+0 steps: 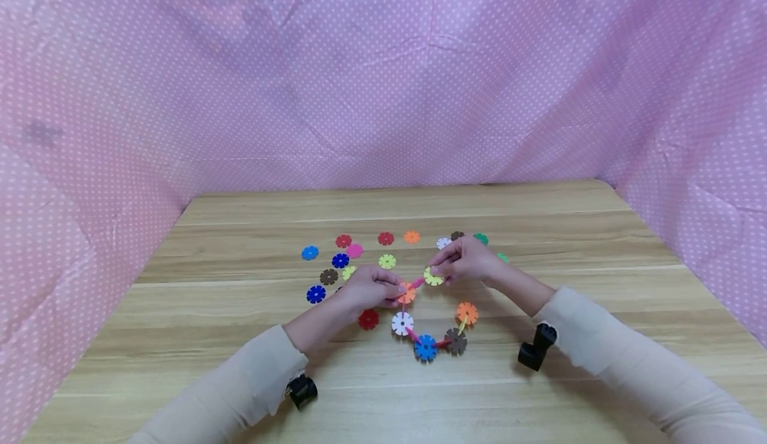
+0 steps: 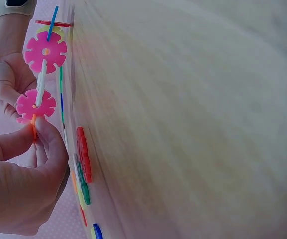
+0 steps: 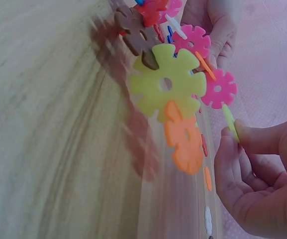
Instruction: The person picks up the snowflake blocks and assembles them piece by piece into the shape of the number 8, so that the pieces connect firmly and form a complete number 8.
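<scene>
We're mid-build on the snowflake-disc chain (image 1: 427,337), a curved run of slotted plastic discs lying on the wooden tabletop (image 1: 599,244), near the middle. Left hand (image 1: 368,289) pinches the orange disc (image 1: 407,293) at the chain's upper left end, thumb + forefinger pressed on it edge-on (left wrist view shows that clearly). Right hand (image 1: 464,261) pinches the yellow-green disc (image 1: 433,276), fingertips curled round its rim. A pink disc (image 1: 417,283) sits between the two, so it looks like we're joining those pieces, slot into slot.

Rest of the chain hangs toward us: white disc (image 1: 402,323), blue disc (image 1: 425,348), brown disc (image 1: 456,341), another orange one (image 1: 467,313) on the right side, w/ small edge-on connectors between them.

Our guess is the ring is about 3/4 closed. Next move prob needs the slots lined up square and a firm push, w/o twisting the joints already made; they look like they'd pop apart easily.

Loose discs (image 1: 340,260) lie scattered at the far side, plus a red disc (image 1: 368,319) just beside the left wrist. Pink dotted cloth (image 1: 383,71) all round.
</scene>
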Action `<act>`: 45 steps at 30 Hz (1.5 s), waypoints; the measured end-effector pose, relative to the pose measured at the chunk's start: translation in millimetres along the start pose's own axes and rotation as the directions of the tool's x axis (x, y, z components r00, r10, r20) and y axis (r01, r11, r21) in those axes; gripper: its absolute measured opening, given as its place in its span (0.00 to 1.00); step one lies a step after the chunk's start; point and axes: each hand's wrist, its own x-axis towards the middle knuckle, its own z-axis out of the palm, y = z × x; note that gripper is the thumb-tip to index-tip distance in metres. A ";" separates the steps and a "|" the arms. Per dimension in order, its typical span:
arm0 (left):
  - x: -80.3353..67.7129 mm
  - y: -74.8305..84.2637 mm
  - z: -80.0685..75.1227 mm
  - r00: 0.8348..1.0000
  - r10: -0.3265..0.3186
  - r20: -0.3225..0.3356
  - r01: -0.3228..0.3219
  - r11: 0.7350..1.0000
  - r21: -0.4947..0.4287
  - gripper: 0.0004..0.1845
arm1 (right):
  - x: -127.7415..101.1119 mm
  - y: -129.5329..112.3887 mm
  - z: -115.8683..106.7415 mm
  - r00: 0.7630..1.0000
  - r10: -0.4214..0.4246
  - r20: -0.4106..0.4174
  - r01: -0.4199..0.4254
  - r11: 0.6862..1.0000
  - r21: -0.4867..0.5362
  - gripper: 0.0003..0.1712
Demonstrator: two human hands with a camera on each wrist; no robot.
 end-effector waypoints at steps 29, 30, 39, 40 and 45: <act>-1.7 0.0 3.5 0.996 -0.007 -0.091 0.002 0.999 -0.050 0.09 | -0.2 3.0 9.6 0.997 0.058 -0.041 -0.059 0.998 -0.010 0.15; -2.2 -0.4 3.0 0.997 -0.005 -0.083 0.000 0.998 -0.057 0.09 | 0.5 3.4 8.8 0.997 0.065 -0.033 -0.065 0.998 0.005 0.16; -13.3 -2.0 1.8 0.999 -0.035 0.005 0.035 0.995 -0.091 0.10 | 0.2 7.2 -0.6 0.993 0.079 0.092 -0.091 0.986 0.143 0.20; -15.0 -2.3 2.3 0.999 -0.040 0.016 0.042 0.996 -0.082 0.10 | -0.4 7.7 -0.9 0.991 0.073 0.108 -0.088 0.986 0.143 0.20; -21.4 -1.5 6.4 0.997 -0.024 0.069 0.022 0.999 0.029 0.10 | -5.5 8.8 -0.6 0.984 0.060 0.170 -0.086 0.984 0.153 0.19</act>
